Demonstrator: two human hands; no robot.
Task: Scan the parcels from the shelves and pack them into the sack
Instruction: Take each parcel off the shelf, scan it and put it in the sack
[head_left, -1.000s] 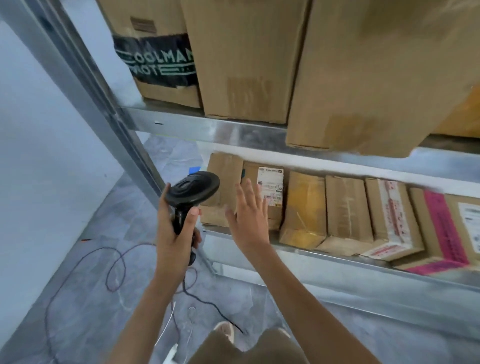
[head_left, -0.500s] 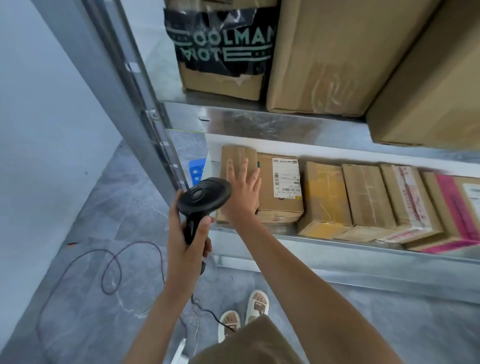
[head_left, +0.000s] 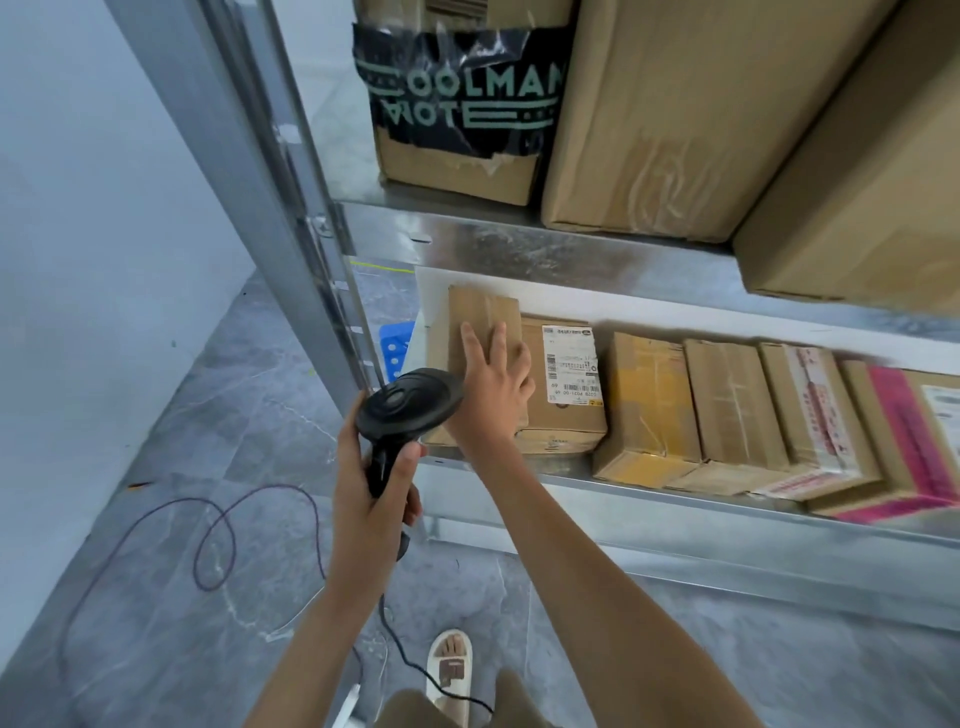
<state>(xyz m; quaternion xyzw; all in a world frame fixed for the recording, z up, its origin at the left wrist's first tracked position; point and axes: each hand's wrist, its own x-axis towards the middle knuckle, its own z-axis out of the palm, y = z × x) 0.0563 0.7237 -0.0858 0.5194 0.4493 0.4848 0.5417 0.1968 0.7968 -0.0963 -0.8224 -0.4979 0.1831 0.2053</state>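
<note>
Left hand (head_left: 371, 499): wrapped round scanner (head_left: 408, 402) handle, head tilted up toward 1 o'clock.
Right hand (head_left: 491, 387): flat on leftmost parcel (head_left: 483, 317), fingers (head_left: 470, 340) straight and spread, gripping nothing.
Parcel: left end of lower shelf (head_left: 649, 486), touching labelled box (head_left: 563, 395) at its 3 o'clock.
Row: more boxes toward 3 o'clock.
Upper shelf (head_left: 519, 249): big cartons.
Floor (head_left: 156, 519): cable (head_left: 218, 525) looped at 8 o'clock.
</note>
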